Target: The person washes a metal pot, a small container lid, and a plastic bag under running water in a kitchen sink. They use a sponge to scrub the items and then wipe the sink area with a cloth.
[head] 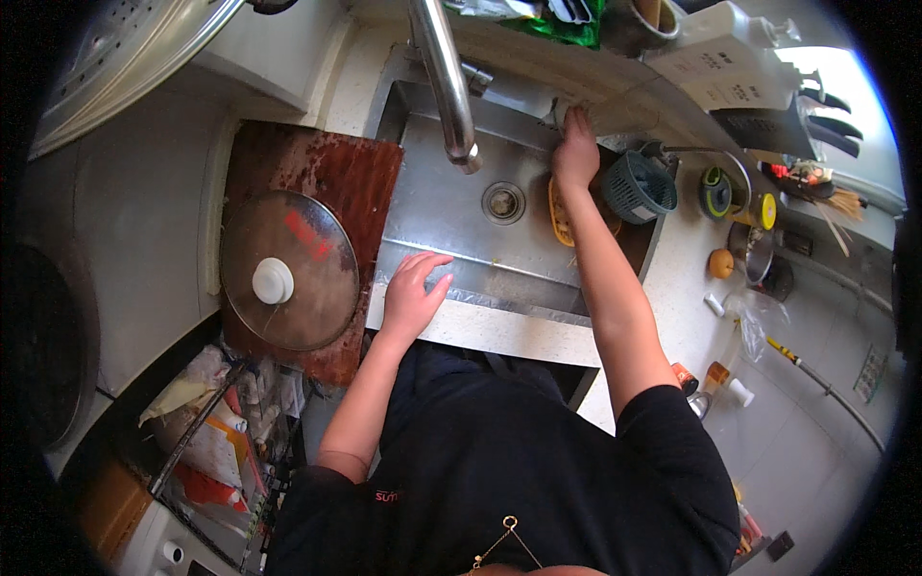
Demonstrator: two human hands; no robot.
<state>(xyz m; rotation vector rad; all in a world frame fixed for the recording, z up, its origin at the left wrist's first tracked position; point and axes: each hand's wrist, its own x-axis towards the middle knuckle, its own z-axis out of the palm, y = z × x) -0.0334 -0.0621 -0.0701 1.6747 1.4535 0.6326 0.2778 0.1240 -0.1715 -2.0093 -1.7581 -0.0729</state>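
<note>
My left hand (416,297) hovers over the front edge of the stainless steel sink (450,194), thumb and fingers apart, holding nothing. My right hand (576,153) reaches to the sink's back right corner; its fingertips are near the back rim beside a small, unclear object, and whether it grips anything cannot be told. Under my right wrist an orange-rimmed basket (559,223) with scraps in it sits in the sink, partly hidden by my forearm. Just right of it stands a grey-green plastic basket (637,189). The steel faucet (448,93) arches over the sink, left of the drain strainer (503,203).
A wooden board (374,187) lies left of the sink, bearing a glass pot lid (317,288) with a white knob. Pump bottles (709,50) and black-handled knives (832,133) stand at the back right. A metal pot (756,259) and a round orange-brown fruit (721,264) are on the right counter.
</note>
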